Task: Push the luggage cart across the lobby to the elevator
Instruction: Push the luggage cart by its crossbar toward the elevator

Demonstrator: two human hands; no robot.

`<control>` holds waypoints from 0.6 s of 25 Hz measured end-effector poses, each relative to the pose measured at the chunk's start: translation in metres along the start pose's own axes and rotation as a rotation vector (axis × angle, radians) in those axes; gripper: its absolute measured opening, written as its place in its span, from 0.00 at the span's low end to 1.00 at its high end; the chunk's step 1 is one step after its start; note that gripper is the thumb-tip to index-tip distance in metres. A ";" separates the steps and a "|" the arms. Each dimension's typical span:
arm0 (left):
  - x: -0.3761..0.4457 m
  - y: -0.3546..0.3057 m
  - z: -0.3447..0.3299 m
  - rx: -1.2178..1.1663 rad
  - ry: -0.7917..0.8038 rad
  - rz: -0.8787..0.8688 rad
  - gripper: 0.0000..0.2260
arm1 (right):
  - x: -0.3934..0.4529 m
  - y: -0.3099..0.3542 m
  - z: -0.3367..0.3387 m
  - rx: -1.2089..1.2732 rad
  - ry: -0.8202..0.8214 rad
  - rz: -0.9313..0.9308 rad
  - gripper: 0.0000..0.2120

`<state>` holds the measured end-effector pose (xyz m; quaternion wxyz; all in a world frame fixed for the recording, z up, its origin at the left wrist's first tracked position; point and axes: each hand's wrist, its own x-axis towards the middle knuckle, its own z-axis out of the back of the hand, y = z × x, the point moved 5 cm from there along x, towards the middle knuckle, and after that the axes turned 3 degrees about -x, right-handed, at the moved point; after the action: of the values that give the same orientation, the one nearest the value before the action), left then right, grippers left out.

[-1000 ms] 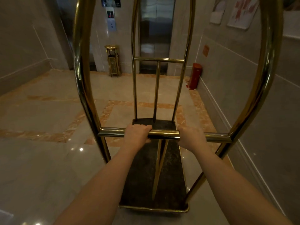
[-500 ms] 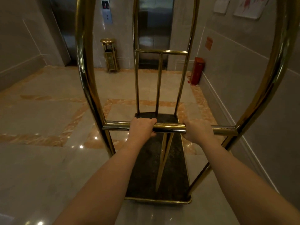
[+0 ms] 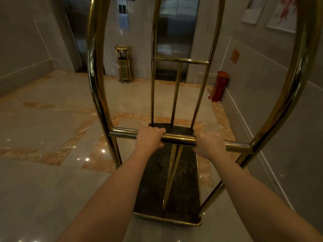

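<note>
Presently listed: one polished brass luggage cart with arched tubular frame (image 3: pixel 95 70), standing on a glossy beige marble floor with orange inlaid bands (image 3: pixel 52 123), centre of scene, its long axis pointing toward the far wall. Near end: horizontal brass push bar (image 3: pixel 180 138) joining the two sides of the near arch. Left hand (image 3: pixel 150 137), bare forearm, clenched over the bar left of centre. Right hand (image 3: pixel 208 145), bare forearm, clenched over the bar right of centre; both knuckles up. Below the bar: dark carpeted cart deck (image 3: pixel 183 180) with brass edging, nothing loaded on it. Far end: second, narrower brass arch with crossbar and upright rods.

Far wall: closed stainless-steel elevator door (image 3: pixel 176 32), directly in line beyond the cart. Left of it, a silver call-button panel (image 3: pixel 123 16) on the wall and a gold pedestal ash bin (image 3: pixel 124 63) on the floor. Right wall, far: red box-shaped floor unit (image 3: pixel 220 86), touching the skirting; framed pictures (image 3: pixel 283 13) above.
</note>
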<state>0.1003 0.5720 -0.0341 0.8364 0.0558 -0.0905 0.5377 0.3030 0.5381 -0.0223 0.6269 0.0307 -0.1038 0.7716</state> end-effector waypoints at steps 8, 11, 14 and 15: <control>0.085 0.022 -0.011 -0.054 0.045 -0.015 0.10 | 0.084 -0.032 -0.018 -0.018 0.023 0.012 0.10; 0.119 0.031 -0.018 -0.047 0.026 -0.024 0.10 | 0.117 -0.044 -0.023 -0.039 0.015 0.013 0.10; 0.156 0.041 -0.026 -0.052 0.011 -0.028 0.10 | 0.152 -0.058 -0.032 -0.033 0.013 0.013 0.09; 0.168 0.044 -0.028 -0.051 0.011 -0.034 0.10 | 0.163 -0.062 -0.034 -0.023 0.014 0.015 0.09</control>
<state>0.1309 0.7453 -0.0266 0.8472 0.0328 -0.0987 0.5210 0.3320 0.7133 -0.0190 0.6221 0.0173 -0.1084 0.7752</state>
